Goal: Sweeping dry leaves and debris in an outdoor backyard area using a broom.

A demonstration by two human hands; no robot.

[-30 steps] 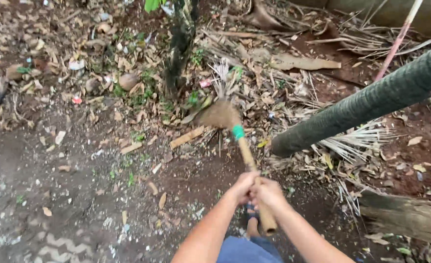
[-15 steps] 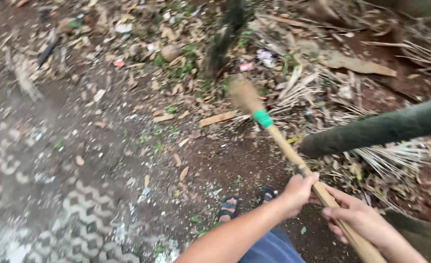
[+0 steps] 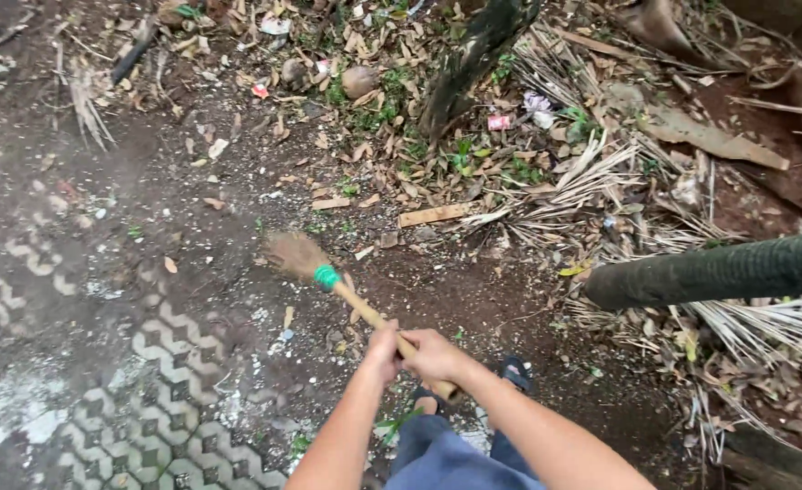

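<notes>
We stand on bare dark soil (image 3: pixel 474 299), damp-looking and gritty, which covers most of the view; toward eight o'clock it gives way to patterned paving blocks (image 3: pixel 161 426) with a zigzag outline, half buried in dirt and pale dust. From ten round to three o'clock lies a rough band of leaf litter (image 3: pixel 392 154): dry brown leaves, pale splintery palm fronds, scraps of wrapper and small green weeds. A thick dark green trunk (image 3: pixel 718 270), round and finely ridged, lies across the ground at three o'clock, and a slimmer dark, mossy stem (image 3: pixel 469 54) rises at twelve o'clock. A flat pale wood strip (image 3: pixel 433 215) lies near the centre, just below the stem. Our broom (image 3: pixel 328 277) reaches from the hands toward ten o'clock: a smooth tan wooden handle, a bright green band of binding, then a blurred brown brush of stiff fibres down on the soil at the edge of the paving. Our left hand (image 3: pixel 383 349) wraps closed around the handle, and our right hand (image 3: pixel 433 356) grips the same handle just behind it, touching it, near the handle's end. Below the hands show blue trousers and a dark sandal (image 3: pixel 514 370) at five o'clock.
</notes>
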